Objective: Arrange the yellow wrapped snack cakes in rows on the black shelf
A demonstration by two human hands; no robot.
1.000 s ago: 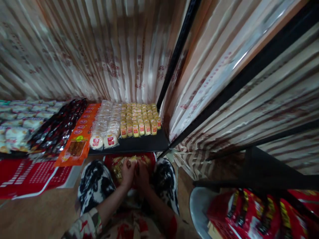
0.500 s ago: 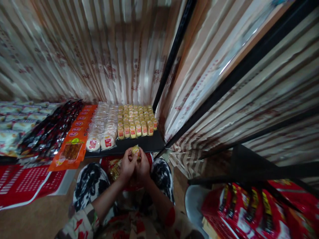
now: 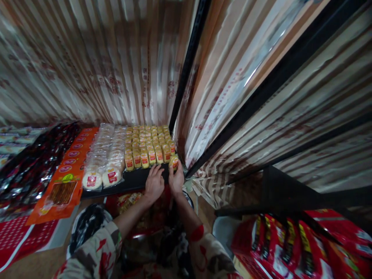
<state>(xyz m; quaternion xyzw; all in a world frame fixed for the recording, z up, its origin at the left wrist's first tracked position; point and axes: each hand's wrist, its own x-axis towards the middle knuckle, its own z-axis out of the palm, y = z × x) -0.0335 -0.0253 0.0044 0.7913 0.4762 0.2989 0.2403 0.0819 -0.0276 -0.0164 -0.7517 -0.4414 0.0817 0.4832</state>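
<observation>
My right hand (image 3: 176, 180) grips a small yellow snack packet (image 3: 173, 161) with a red and white label, at the front right end of the rows of like packets (image 3: 148, 141). These stand upright in tight lines on a black shelf (image 3: 130, 183). My left hand (image 3: 154, 183) lies over the shelf's front edge with its fingers stretched out, its fingertips close to the front row and nothing seen in it. Below my forearms, more yellow packets (image 3: 128, 202) lie loose in a red container, partly hidden.
Left of the rows stand round white packaged cakes (image 3: 111, 176), orange packs (image 3: 65, 193) and dark shiny packs (image 3: 35, 166). A red basket (image 3: 23, 234) is at the lower left. Black rack posts (image 3: 188, 73) rise at the corner. Red bags (image 3: 279, 240) fill the lower right.
Both hands have moved forward from above the red container to the shelf and come apart. The packet is now in my right hand at the front row. The view has shifted slightly right.
</observation>
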